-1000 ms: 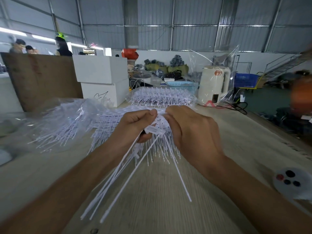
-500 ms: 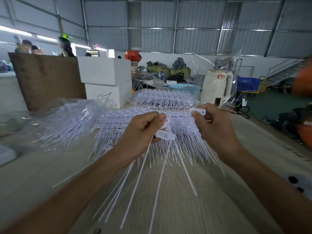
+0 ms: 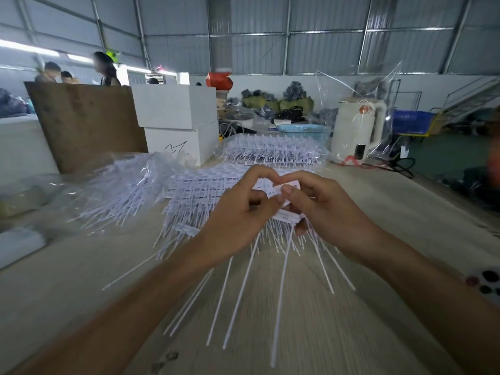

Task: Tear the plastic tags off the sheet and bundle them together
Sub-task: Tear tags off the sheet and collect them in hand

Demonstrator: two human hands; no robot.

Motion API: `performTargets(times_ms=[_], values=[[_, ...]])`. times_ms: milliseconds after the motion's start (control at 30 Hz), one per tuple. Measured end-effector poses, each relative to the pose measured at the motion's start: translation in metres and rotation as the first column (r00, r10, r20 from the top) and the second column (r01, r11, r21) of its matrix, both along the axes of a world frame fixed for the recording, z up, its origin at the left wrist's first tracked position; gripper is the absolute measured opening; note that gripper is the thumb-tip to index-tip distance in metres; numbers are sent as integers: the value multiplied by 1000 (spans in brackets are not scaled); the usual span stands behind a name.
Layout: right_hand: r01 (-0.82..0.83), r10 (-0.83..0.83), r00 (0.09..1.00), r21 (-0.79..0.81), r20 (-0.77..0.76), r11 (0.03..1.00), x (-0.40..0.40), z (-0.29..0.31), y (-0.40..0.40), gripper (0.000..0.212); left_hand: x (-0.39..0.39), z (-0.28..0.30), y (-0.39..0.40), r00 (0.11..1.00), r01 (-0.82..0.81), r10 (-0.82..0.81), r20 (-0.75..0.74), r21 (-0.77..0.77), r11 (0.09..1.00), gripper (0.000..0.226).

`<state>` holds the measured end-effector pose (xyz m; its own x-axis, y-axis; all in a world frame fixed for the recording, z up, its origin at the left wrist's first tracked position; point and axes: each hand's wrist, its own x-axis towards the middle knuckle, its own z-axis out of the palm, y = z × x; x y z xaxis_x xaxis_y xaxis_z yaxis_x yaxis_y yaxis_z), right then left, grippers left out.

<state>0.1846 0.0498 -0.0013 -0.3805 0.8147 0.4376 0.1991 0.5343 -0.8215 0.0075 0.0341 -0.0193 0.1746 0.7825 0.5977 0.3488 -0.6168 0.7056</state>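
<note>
A sheet of white plastic tags (image 3: 200,190) lies on the wooden table (image 3: 405,217) just beyond my hands, its thin tails pointing toward me. My left hand (image 3: 235,223) grips a bundle of torn-off tags (image 3: 243,288) by their heads, and their long white tails fan down toward the table's near edge. My right hand (image 3: 322,209) meets it from the right and pinches one white tag (image 3: 286,186) between thumb and forefinger, against the bundle's heads. The bundle's heads are mostly hidden behind my fingers.
More tag sheets (image 3: 273,151) lie stacked further back, and a clear bag of tags (image 3: 121,185) sits at the left. Two white boxes (image 3: 176,123), a brown board (image 3: 86,123), a white kettle (image 3: 357,131) and a blue basket (image 3: 300,129) stand behind. People stand at the far left.
My right hand, out at the right holding a torn-off tag half a second ago, has come back to my left hand and brings that tag to the bundle.
</note>
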Motion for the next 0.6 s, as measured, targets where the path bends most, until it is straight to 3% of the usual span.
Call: performTargets(times_ms=[67,167,300,433,533,600], values=[[28,-30,998,-39,-55,999,3,-1,3,20,-3,-2,1,1000,2,-2,20,-10,1000,16],[48,-59,988,-78,-143,996,7,-3,7,19,-7,0,1,1000,-11,11,18,5,1000,6],[36,-50,984,-84,-169,996,0,-7,6,15,-4,-1,2,996,-43,47,-72,58,997,8],[-17,-25,982,-223,-187,975,-9,-13,5,20,-2,-3,2,987,-99,108,-122,71,992,12],[58,-67,996,-142,-59,988,-10,-15,5,19,-3,-3,3,983,-98,107,-148,66,993,18],[137,-137,990,-3,-19,991,-11,-12,4,17,-1,-4,0,990,-70,71,-124,13,997,28]])
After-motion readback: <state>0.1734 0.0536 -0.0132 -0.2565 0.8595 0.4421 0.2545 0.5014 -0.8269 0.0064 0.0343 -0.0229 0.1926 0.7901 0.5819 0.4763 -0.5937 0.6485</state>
